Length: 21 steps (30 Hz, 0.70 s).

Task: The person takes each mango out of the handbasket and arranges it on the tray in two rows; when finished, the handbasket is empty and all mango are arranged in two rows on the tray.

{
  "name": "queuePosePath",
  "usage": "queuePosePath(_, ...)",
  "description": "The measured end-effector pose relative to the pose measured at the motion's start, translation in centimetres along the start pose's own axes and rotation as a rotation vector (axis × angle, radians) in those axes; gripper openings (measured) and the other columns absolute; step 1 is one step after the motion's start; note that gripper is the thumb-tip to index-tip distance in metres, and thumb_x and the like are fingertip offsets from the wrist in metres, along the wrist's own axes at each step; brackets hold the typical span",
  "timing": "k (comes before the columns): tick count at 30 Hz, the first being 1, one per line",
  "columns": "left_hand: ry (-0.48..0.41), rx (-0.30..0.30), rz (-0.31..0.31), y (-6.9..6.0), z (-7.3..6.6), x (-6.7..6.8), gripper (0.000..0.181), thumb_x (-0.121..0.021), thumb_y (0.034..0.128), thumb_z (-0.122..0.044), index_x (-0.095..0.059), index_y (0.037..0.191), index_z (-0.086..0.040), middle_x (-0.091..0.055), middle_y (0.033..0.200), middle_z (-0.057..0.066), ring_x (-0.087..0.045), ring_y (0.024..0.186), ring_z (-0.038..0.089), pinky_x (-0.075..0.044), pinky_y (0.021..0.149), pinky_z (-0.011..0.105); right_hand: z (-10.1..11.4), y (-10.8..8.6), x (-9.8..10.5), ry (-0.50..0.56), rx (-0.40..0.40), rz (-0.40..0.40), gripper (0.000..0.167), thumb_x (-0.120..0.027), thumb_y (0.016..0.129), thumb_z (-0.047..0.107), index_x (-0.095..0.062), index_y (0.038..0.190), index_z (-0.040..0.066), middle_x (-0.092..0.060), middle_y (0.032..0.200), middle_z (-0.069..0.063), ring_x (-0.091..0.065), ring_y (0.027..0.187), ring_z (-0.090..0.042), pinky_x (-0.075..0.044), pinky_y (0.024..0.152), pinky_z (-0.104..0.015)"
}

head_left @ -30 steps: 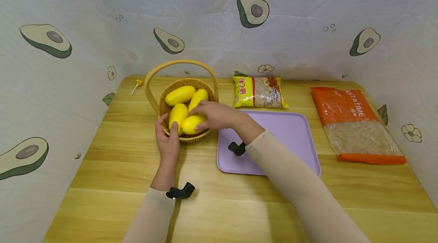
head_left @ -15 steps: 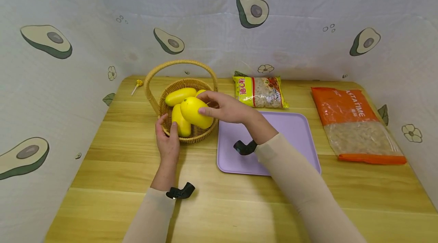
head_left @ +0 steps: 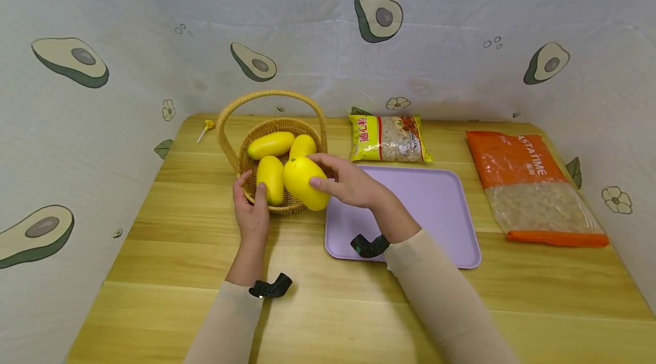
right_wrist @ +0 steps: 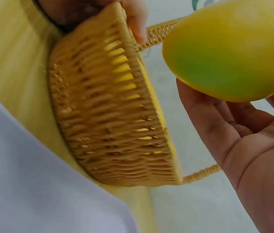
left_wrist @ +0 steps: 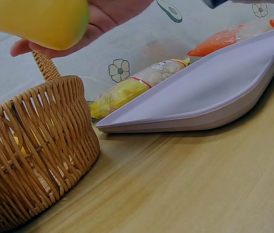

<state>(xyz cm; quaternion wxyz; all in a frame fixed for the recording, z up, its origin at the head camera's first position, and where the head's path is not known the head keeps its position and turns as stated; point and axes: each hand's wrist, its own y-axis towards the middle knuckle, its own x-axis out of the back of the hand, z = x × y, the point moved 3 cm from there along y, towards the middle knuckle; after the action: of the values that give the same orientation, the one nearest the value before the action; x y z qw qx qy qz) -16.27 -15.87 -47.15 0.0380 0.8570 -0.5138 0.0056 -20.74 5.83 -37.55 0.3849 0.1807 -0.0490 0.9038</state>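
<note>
A yellow mango (head_left: 306, 183) is in my right hand (head_left: 353, 183), raised above the right rim of the wicker basket (head_left: 288, 210). The right wrist view shows a green tinge on this mango (right_wrist: 226, 53), with the fingers and thumb around it. Inside the basket lie more mangoes: one at the back left (head_left: 271, 145), another at the back right (head_left: 303, 146), a third at the front (head_left: 270, 180). My left hand (head_left: 251, 213) holds the basket's front left rim, its thumb over the edge close to the front mango.
A lilac tray (head_left: 435, 210) lies right of the basket, partly under my right forearm. Behind it is a yellow pasta packet (head_left: 392, 138). An orange-and-clear bag (head_left: 533, 187) lies at the right. A small yellow lollipop (head_left: 207, 125) is at the back left.
My right hand has taken the front right mango, lifted it out of the basket and moved it right, toward the tray. The left hand has stayed on the rim.
</note>
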Motion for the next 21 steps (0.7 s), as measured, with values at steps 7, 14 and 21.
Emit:
queuePosePath(7,-0.013,-0.009,0.006,0.1,0.1,0.1,0.041,-0.055,0.1029,-0.021,-0.048,0.142,-0.013,-0.042,0.154,0.005,-0.026,0.153,0.020,-0.022,0.125,0.045,-1.8,-2.1,-1.2,0.016,-0.045,-0.034,0.065,-0.061,0.099,0.049,-0.052,0.145,0.004,-0.063,0.123,-0.016,-0.060,0.106,-0.025,-0.051,0.095,-0.038)
queuePosePath(14,-0.007,-0.004,-0.005,0.1,0.2,0.1,0.041,-0.056,0.1024,-0.020,-0.049,0.142,-0.013,-0.044,0.154,0.005,-0.026,0.153,0.020,-0.019,0.126,0.046,-2.7,-4.3,-1.1,0.051,-0.101,-0.095,0.055,-0.069,0.091,0.033,-0.056,0.138,0.009,-0.062,0.118,-0.014,-0.058,0.100,-0.025,-0.052,0.085,-0.038)
queuePosePath(21,-0.007,0.003,-0.007,0.1,0.0,0.0,0.041,-0.056,0.1024,-0.020,-0.049,0.143,-0.014,-0.045,0.153,0.004,-0.026,0.154,0.020,-0.018,0.127,0.045,-3.7,-6.1,1.2,0.144,-0.164,-0.174,0.052,-0.064,0.093,0.027,-0.046,0.137,0.006,-0.061,0.111,-0.019,-0.066,0.090,-0.026,-0.054,0.081,-0.039)
